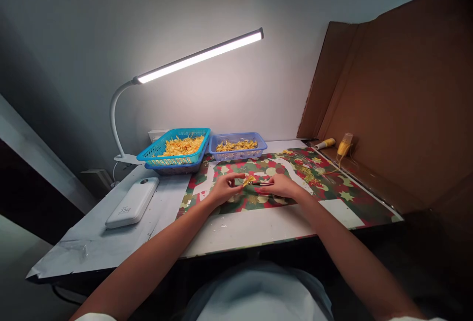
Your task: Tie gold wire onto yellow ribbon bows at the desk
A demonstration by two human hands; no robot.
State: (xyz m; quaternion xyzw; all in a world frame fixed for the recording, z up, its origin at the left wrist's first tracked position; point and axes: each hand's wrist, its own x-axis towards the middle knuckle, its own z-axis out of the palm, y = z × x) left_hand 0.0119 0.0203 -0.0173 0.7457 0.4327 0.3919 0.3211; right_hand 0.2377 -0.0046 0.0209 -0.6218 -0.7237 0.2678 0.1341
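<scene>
Over the patterned mat, my left hand pinches a small yellow-gold flower-like piece between thumb and fingers. My right hand is closed round a slim dark pair of tweezers. The tweezers point left, and their tips meet the yellow piece; whether they grip it I cannot tell. Behind my left hand, a teal basket holds many pale yellow pieces. To its right, a violet-blue basket holds darker golden pieces.
A lit desk lamp reaches over the table from the left. A white power bank lies at the left. Thin yellow-green strands lie on the mat's right side. Yellow thread spools stand near a tall cardboard sheet.
</scene>
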